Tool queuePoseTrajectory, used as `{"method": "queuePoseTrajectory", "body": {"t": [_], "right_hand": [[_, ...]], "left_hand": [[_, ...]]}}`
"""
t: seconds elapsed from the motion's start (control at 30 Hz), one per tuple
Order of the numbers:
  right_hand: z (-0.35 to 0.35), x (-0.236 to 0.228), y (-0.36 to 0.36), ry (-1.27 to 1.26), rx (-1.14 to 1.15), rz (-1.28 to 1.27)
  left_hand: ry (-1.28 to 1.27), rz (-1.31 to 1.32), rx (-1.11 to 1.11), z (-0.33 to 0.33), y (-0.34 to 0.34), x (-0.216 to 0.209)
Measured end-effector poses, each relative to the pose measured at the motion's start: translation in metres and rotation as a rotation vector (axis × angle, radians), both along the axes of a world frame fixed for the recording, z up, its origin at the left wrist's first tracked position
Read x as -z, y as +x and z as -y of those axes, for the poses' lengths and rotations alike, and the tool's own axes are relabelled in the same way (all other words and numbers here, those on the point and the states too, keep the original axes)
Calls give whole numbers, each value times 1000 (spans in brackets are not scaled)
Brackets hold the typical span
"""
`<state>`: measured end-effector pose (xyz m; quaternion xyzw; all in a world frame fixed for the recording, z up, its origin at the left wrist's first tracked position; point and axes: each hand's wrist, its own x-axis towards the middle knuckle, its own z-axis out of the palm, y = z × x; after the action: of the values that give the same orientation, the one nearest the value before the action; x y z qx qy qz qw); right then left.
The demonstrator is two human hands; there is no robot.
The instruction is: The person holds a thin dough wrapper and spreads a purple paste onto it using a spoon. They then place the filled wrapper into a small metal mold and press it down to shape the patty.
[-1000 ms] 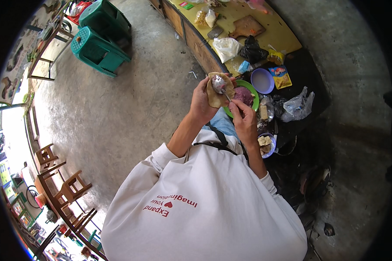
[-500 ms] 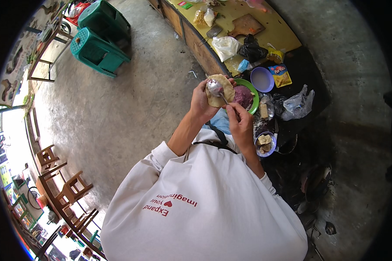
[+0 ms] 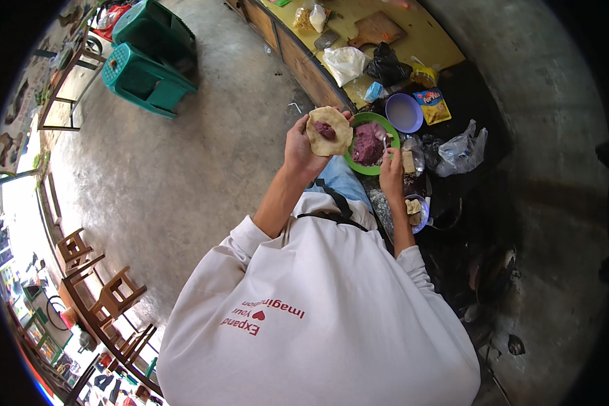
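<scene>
A flat round of pale dough [image 3: 342, 130] rests on my left hand [image 3: 302, 150], whose fingers curl round its far edge. On the middle of the dough sits a small lump of purple filling [image 3: 325, 130]. My right hand [image 3: 391, 169] is closed on the handle of a metal spoon [image 3: 386, 141], at the right side of a green bowl [image 3: 363, 169]. Purple mash [image 3: 367, 143] is heaped in that bowl, just right of the dough. The spoon's tip is at the mash; how deep it sits I cannot tell.
Beyond the green bowl stands a purple bowl [image 3: 404, 114] beside a yellow packet [image 3: 433, 106]. Dough pieces [image 3: 413, 206] sit in another bowl near my right forearm. Plastic bags [image 3: 461, 150] and a wooden cutting board [image 3: 377, 30] lie farther off. Green stools [image 3: 145, 78] stand left.
My right hand has moved the spoon from over the dough rightward to the mash in the green bowl. The purple lump on the dough now shows uncovered.
</scene>
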<state>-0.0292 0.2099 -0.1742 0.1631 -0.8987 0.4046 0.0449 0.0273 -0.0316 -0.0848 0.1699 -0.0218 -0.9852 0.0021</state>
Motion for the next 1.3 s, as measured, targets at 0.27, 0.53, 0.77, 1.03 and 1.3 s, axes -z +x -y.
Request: {"method": "queuePoseTrajectory", "body": {"t": [0.27, 0.53, 0.77, 1.03, 1.3], "right_hand": [[-19, 47, 36, 222, -138, 247], [-10, 50, 42, 276, -107, 267], [-17, 65, 41, 404, -142, 244], [-22, 83, 36, 288, -143, 235], [-40, 117, 1, 24, -149, 459]], "left_hand": [[-41, 143, -53, 3, 4, 8], [-22, 139, -45, 2, 9, 12], [-61, 167, -70, 2, 11, 2], [-47, 170, -64, 1, 11, 3], [12, 116, -52, 3, 7, 14]]}}
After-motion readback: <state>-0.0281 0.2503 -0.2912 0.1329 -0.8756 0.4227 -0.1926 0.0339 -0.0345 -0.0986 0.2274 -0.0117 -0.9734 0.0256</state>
